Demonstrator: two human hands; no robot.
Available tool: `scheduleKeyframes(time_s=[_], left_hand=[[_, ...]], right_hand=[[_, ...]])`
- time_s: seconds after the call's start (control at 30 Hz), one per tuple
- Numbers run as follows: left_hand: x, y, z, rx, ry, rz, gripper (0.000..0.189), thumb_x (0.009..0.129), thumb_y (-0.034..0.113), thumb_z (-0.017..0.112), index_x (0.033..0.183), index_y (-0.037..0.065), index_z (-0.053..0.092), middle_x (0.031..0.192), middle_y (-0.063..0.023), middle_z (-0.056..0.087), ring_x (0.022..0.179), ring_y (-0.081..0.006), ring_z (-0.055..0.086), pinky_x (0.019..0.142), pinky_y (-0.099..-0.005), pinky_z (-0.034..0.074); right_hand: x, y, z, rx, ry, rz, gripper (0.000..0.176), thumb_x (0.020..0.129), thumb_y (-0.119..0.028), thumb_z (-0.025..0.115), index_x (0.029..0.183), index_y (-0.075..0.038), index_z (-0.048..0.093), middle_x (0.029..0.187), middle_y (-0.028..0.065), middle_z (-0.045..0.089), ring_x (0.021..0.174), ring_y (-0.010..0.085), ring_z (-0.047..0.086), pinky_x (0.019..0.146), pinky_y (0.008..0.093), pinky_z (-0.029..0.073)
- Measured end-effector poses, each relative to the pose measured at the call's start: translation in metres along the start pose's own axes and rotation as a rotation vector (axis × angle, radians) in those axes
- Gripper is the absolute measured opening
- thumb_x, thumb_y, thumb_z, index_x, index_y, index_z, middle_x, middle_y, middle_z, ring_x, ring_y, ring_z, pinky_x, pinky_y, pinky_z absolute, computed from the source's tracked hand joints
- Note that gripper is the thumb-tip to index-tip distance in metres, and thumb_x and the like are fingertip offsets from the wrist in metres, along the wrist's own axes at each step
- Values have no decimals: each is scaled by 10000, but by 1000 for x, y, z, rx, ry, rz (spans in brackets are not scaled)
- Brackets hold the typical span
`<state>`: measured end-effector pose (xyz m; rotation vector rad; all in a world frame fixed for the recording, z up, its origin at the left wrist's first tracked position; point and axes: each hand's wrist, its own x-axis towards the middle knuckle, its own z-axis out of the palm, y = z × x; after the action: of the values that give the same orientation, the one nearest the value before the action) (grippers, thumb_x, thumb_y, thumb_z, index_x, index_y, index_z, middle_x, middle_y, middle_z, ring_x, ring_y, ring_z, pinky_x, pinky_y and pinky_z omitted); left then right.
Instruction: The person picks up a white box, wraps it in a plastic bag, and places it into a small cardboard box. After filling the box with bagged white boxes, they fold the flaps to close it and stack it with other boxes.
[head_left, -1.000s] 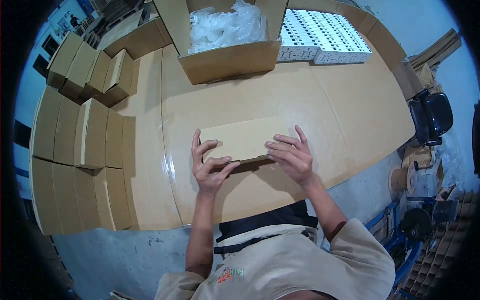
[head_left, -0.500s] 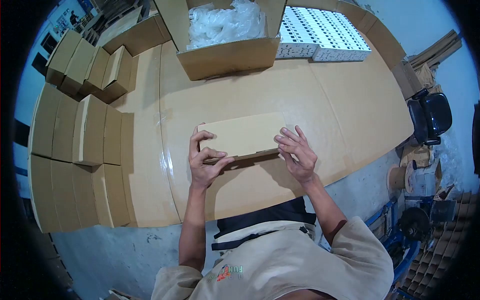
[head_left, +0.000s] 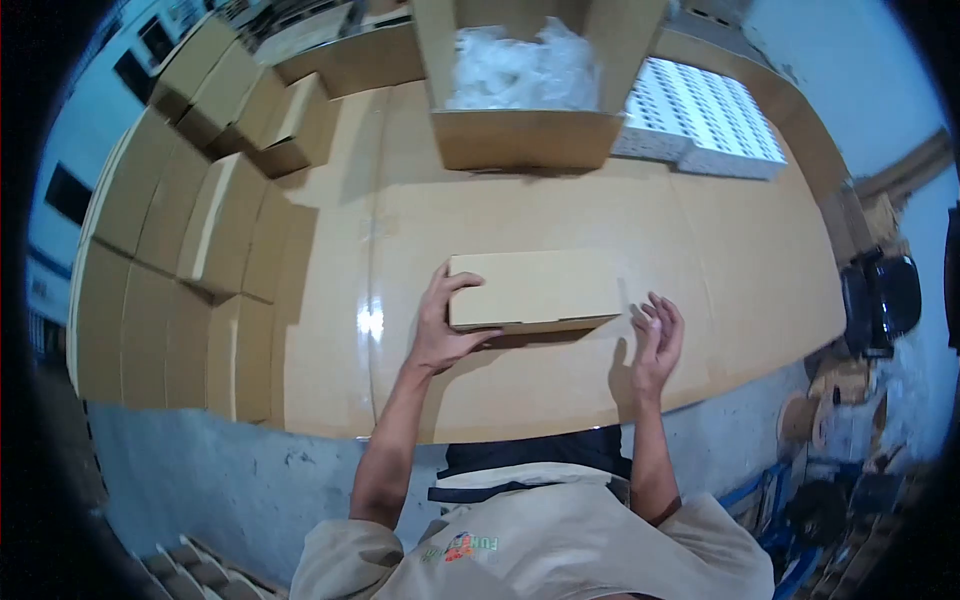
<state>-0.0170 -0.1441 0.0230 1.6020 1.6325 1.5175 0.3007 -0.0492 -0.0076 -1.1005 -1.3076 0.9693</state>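
A closed, long cardboard box lies in front of me on the cardboard-covered table. My left hand grips its left end, the thumb along the near edge and the fingers curled around the end and top. Off the box's right end, my right hand is apart from it, with its fingers loosely spread and nothing visible in them.
Stacks of similar cardboard boxes stand along the left edge. At the back, a large open carton holds clear plastic bags. Rows of small white boxes lie to its right. A black chair stands beyond the table's right edge.
My right hand has let go of the box's right end and moved away from it. My left hand still holds the left end. The view has shifted, so everything sits farther right.
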Motion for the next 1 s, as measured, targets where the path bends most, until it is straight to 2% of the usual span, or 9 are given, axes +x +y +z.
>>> scheduleKeyframes(time_s=[0.17,0.27,0.3,0.4,0.43,0.63,0.73,0.83,1.0], left_hand=[[-9,-2,-14,52,161,-19,733,599,194,995,1229,119,627,1240,-86,660,1364,-389,485,1240,-540,279],[-21,10,-46,77,291,-49,751,603,200,999,1247,120,620,1250,-75,661,1399,-401,453,1238,-542,281],[-29,14,-59,131,346,-52,768,623,186,993,1274,120,591,1282,-92,616,1356,-376,483,1205,-497,334],[-45,37,-100,73,568,-95,811,597,194,1014,1266,93,567,1238,-83,553,1198,-271,542,1104,-404,403],[-52,52,-116,205,604,-156,837,628,186,1004,1306,85,525,1260,-85,527,1194,-243,538,1071,-382,430],[-107,81,-193,457,985,-85,1003,711,139,948,1493,79,323,1298,-85,510,1215,-220,542,1062,-367,463],[-146,82,-224,544,1133,-71,1064,718,163,949,1522,78,258,1321,-104,505,1237,-246,535,1095,-382,442],[-166,102,-234,424,1294,-140,1071,754,155,930,1541,89,205,1343,-108,510,1261,-253,531,1097,-382,458],[-186,109,-246,373,1392,-173,1050,775,110,906,1544,97,191,1434,-147,502,1312,-264,518,1097,-394,475]], right_hand=[[3,2,0,-70,-71,-4,383,1090,-132,453,1437,26,427,1432,201,552,1209,271,609,1002,375,531],[3,6,2,-89,-100,-13,393,1094,-141,451,1443,35,411,1433,212,539,1210,280,607,1018,385,522],[3,6,2,-96,-107,-16,397,1095,-142,450,1446,38,405,1433,216,535,1210,283,606,1024,389,519],[2,10,2,-27,-131,9,411,1097,-149,444,1455,46,389,1439,220,524,1227,295,593,1055,406,503],[3,15,0,-39,-150,2,414,1098,-151,443,1457,46,386,1438,221,523,1233,298,589,1063,410,499],[3,13,4,-104,-165,16,422,1097,-156,425,1463,47,374,1437,219,515,1260,318,572,1099,428,481],[2,6,6,-159,-187,12,426,1093,-157,422,1463,49,372,1429,218,516,1266,322,568,1108,432,477],[4,16,1,-143,-216,-7,416,1109,-181,445,1476,5,380,1456,209,501,1311,316,557,1130,418,461],[5,17,3,-197,-213,-53,439,1096,-189,447,1465,39,381,1419,213,521,1290,329,560,1117,432,472]])
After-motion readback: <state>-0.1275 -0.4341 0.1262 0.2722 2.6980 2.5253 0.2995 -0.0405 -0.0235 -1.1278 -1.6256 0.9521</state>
